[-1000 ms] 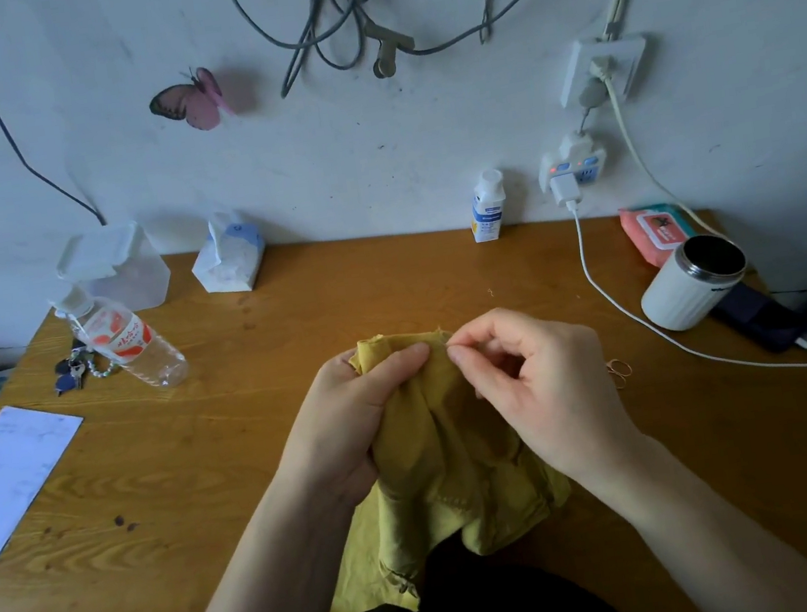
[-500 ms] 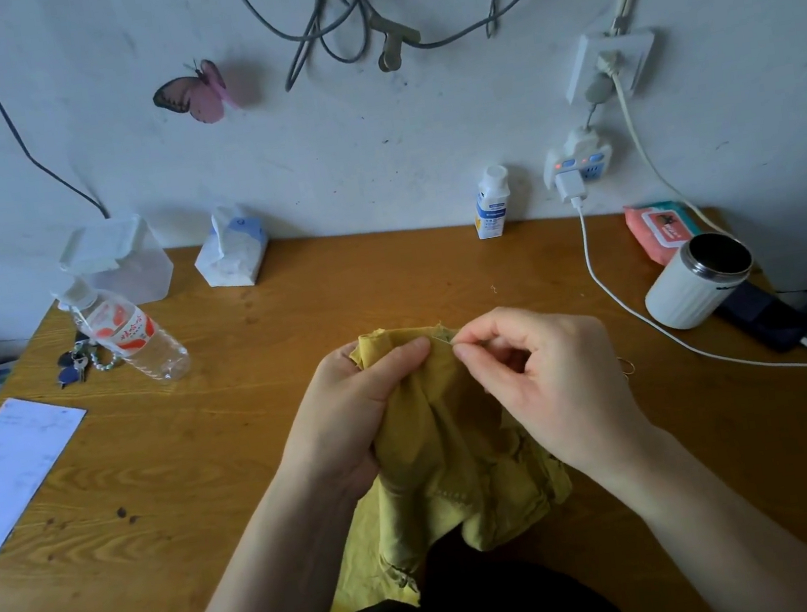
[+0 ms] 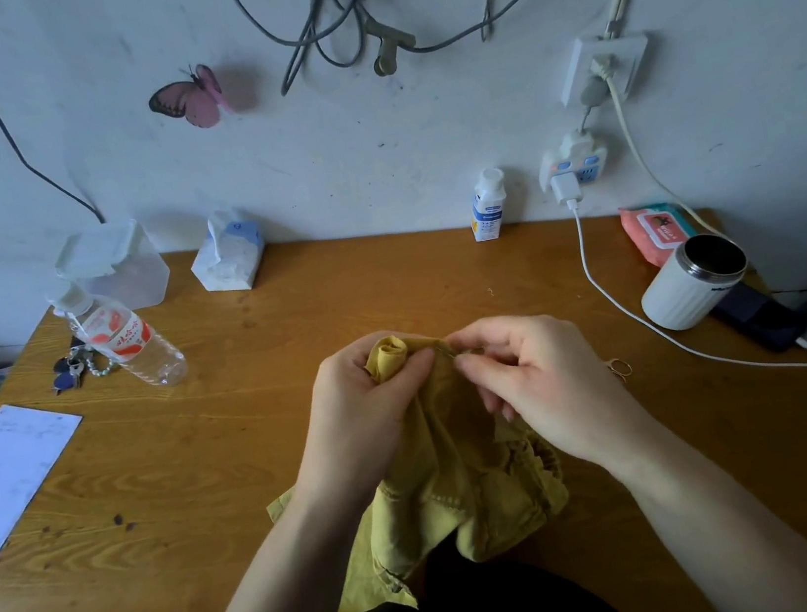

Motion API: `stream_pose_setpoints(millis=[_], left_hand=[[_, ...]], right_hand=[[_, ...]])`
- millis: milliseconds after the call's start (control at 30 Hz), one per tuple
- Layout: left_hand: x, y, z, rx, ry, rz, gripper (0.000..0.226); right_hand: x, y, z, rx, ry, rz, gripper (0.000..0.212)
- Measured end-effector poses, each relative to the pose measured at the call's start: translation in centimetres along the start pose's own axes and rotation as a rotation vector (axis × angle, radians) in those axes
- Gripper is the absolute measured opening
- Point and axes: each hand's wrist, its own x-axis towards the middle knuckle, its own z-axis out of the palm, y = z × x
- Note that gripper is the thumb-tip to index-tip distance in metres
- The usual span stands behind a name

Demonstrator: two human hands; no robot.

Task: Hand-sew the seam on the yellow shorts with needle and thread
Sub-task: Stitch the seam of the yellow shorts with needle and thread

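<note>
Currently left hand [image 3: 370,414] grips limp, light yellow shorts [image 3: 467,478], best held near seam; right hand [image 3: 548,389] pinches needle [image 3: 449,349].

No word or number can be read with certainty. The plastic water bottle [image 3: 121,340] on the left of the counter [image 3: 337,289] carries a red-and-white label with white characters too blurred to make out, and the small white bottle [image 3: 488,205] by the wall has a blue-and-yellow label whose lines of print are just as unclear. The pink wipes pack [image 3: 653,231] shows a white flap with a dark mark and red lettering, the white mug [image 3: 684,292] a tiny dark mark below its rim, and the sheet of paper [image 3: 5,476] faint writing — all illegible.
</note>
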Motion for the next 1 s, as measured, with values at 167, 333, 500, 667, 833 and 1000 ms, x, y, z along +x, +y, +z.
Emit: stream_pose_setpoints(millis=[167, 333, 500, 667, 833, 1000], left_hand=[[-0.1, -0.3, 0.6, 0.069, 0.104, 0.013, 0.01], [-0.1, -0.6, 1.0, 0.085, 0.169, 0.018, 0.008], [-0.4, -0.6, 1.4, 0.158, 0.187, 0.095, 0.007], [-0.6, -0.6, 1.8, 0.239, 0.173, 0.136, 0.005], [-0.4, -0.7, 1.7, 0.029, 0.171, 0.007, 0.004], [0.1, -0.5, 0.6, -0.217, 0.0, -0.192, 0.009]], right_hand=[[-0.1, -0.3, 0.3, -0.075, 0.107, -0.026, 0.011], [-0.3, -0.6, 0.7, -0.262, 0.206, -0.093, 0.01], [-0.3, -1.0, 1.4, -0.386, 0.244, -0.143, 0.009], [-0.4, -0.9, 1.6, -0.427, 0.266, -0.17, 0.007], [0.0, -0.6, 0.8, -0.317, 0.229, -0.156, 0.009], [0.7, 0.1, -1.2, 0.028, 0.008, -0.019, 0.021]])
